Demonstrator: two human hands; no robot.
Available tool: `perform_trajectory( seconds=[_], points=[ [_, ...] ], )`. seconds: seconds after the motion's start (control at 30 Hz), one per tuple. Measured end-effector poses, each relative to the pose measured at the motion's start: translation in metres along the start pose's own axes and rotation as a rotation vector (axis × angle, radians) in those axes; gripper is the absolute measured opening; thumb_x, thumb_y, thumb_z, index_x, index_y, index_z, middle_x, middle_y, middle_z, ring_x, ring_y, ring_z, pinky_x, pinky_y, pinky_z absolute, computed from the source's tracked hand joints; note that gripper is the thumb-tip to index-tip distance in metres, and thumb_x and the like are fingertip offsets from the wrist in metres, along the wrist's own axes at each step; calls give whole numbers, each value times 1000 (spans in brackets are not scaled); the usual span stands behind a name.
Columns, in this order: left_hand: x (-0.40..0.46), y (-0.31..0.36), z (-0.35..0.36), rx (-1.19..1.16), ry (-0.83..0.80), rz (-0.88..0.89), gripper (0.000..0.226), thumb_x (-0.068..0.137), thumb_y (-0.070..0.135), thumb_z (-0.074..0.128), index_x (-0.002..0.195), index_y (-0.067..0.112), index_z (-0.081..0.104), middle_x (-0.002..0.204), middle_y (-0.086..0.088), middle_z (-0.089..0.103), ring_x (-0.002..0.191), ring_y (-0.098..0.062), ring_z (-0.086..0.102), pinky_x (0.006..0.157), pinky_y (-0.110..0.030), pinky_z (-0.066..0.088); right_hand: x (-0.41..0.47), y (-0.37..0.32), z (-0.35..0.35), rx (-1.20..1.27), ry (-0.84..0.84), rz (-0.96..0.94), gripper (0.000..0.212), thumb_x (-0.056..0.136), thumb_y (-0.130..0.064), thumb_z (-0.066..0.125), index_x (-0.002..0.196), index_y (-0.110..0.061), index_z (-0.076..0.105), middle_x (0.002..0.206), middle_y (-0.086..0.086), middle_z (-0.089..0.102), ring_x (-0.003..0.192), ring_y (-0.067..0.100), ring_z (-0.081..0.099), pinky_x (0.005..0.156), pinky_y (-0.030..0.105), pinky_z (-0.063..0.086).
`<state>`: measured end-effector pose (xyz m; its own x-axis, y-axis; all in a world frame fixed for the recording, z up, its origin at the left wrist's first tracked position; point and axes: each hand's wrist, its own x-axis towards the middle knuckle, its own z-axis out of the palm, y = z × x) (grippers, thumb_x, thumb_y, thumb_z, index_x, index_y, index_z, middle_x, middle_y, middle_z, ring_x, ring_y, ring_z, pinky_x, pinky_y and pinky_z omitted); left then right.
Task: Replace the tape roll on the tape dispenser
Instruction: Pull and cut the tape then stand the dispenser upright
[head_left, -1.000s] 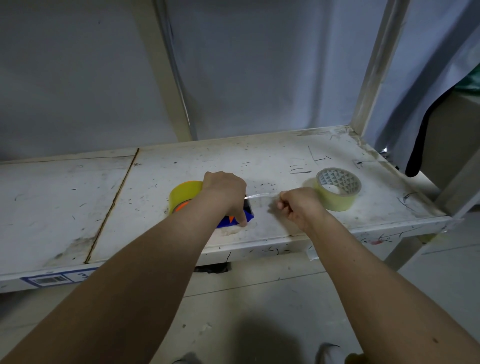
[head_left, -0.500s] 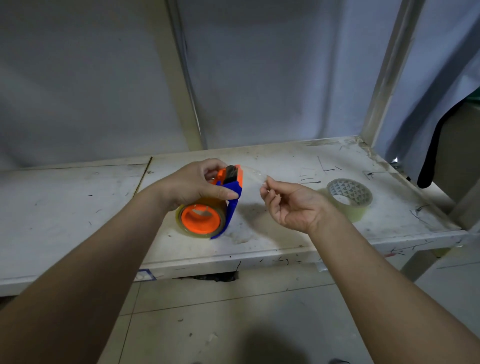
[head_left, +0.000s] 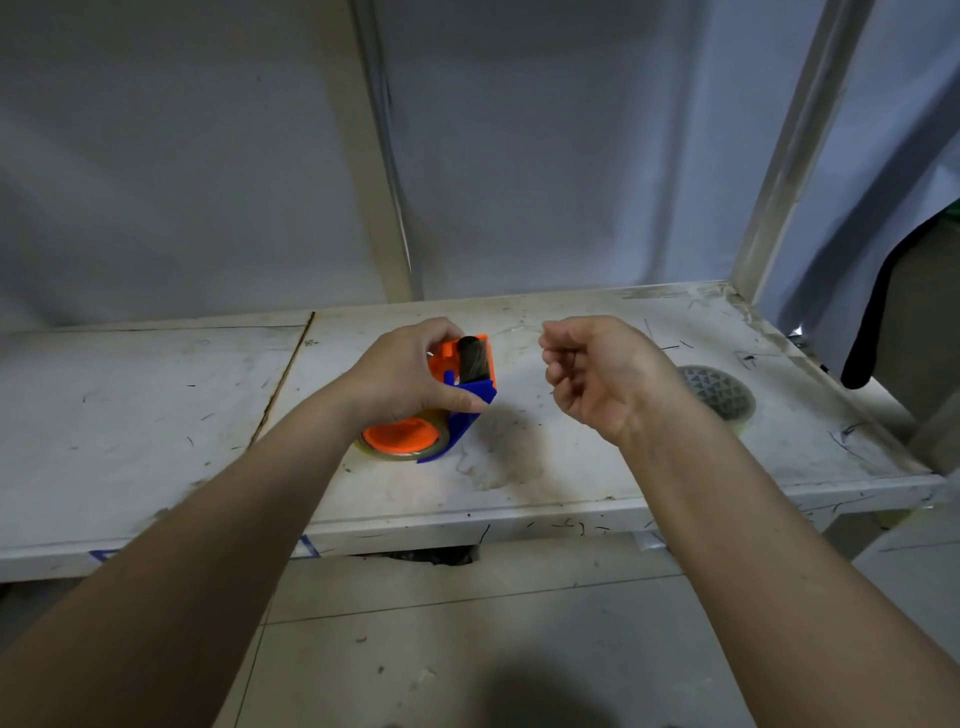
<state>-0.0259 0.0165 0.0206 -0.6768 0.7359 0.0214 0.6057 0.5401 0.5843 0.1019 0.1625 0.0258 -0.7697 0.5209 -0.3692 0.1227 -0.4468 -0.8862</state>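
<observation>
My left hand (head_left: 400, 374) grips the orange and blue tape dispenser (head_left: 470, 364) and holds it tilted just above the white shelf (head_left: 156, 415). A yellowish tape roll (head_left: 415, 455) sits on the dispenser's orange hub (head_left: 400, 435). The dispenser's black roller faces up, towards my right hand. My right hand (head_left: 597, 374) hovers a little to the right of the dispenser, apart from it. Its fingers are curled and pinched at the tips, and I cannot make out any clear tape between them. A second tape roll (head_left: 719, 392) lies flat on the shelf behind my right wrist.
The shelf is scuffed, with a seam (head_left: 283, 384) running front to back on the left. Metal uprights (head_left: 363, 156) (head_left: 789, 145) stand at the back, with grey sheeting behind them. A dark cloth (head_left: 872, 332) hangs at the right. The tiled floor (head_left: 467, 649) lies below the front edge.
My left hand lifted the dispenser off the shelf and turned it so that the hub faces me. My right hand drew back from the tape end and curled up.
</observation>
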Motion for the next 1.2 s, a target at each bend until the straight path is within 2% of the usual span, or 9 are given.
perform_trajectory(
  seconds=[0.17, 0.37, 0.5, 0.6, 0.7, 0.8, 0.87, 1.1, 1.2],
  points=[
    [-4, -1, -1, -56, -8, -9, 64, 58, 40, 86, 111, 34, 51, 109, 10, 55, 105, -17, 52, 80, -33, 43, 8, 8, -10, -67, 56, 79, 13, 83, -11, 59, 70, -9, 61, 62, 1, 55, 48, 8, 47, 40, 15, 35],
    [-5, -3, 1, -243, -59, -25, 62, 58, 32, 87, 109, 33, 53, 113, 8, 58, 110, -17, 51, 89, -35, 45, 16, 21, -24, 152, -157, 316, 14, 85, -17, 64, 72, -10, 64, 67, 0, 59, 51, 3, 47, 41, 9, 38],
    [-6, -8, 0, -505, -84, 16, 63, 45, 37, 87, 103, 26, 62, 103, 3, 69, 100, -17, 63, 92, -36, 50, 16, 26, -18, 356, -253, 314, 7, 76, -13, 70, 73, -8, 66, 64, 2, 63, 46, 2, 51, 42, 7, 44],
    [-5, -11, 1, -704, -92, 34, 56, 53, 27, 84, 104, 20, 63, 101, 1, 72, 93, -15, 66, 82, -30, 55, 16, 36, -5, 331, -258, 112, 4, 75, -12, 71, 75, -12, 67, 67, -1, 64, 55, 6, 54, 49, 13, 48],
    [-7, -11, 0, -870, -130, 2, 56, 61, 21, 82, 112, 16, 60, 101, 1, 72, 90, -12, 68, 72, -23, 56, 14, 45, 6, 78, -165, -312, 11, 81, -13, 70, 72, -19, 69, 69, -8, 67, 69, 8, 58, 61, 21, 49],
    [-8, -12, 1, -927, -158, -35, 85, 45, 39, 90, 120, 14, 58, 110, -6, 70, 99, -16, 66, 86, -32, 53, 13, 52, 10, -262, 4, -715, 5, 80, -16, 72, 76, -19, 71, 78, -4, 66, 76, 9, 63, 67, 21, 53],
    [-10, -15, 3, -969, -175, -55, 90, 43, 41, 90, 121, 12, 58, 115, -10, 69, 104, -20, 64, 95, -40, 47, 15, 59, 10, -470, 107, -912, 3, 79, -20, 73, 79, -17, 73, 80, -7, 60, 78, 10, 60, 66, 21, 52],
    [-14, -30, 11, -1012, -219, -111, 85, 42, 41, 91, 115, 10, 61, 109, -13, 67, 103, -26, 60, 97, -46, 45, 19, 74, 6, -891, 74, -1272, 21, 87, -24, 59, 91, -8, 72, 89, 5, 66, 82, 17, 60, 66, 31, 54],
    [-10, -33, 11, -1081, -223, -110, 76, 46, 39, 90, 111, 12, 62, 104, -12, 66, 100, -25, 60, 96, -45, 45, 18, 77, 4, -1064, 64, -1352, 30, 89, -18, 52, 110, -4, 68, 98, 11, 66, 84, 25, 60, 64, 34, 54]
  ],
)
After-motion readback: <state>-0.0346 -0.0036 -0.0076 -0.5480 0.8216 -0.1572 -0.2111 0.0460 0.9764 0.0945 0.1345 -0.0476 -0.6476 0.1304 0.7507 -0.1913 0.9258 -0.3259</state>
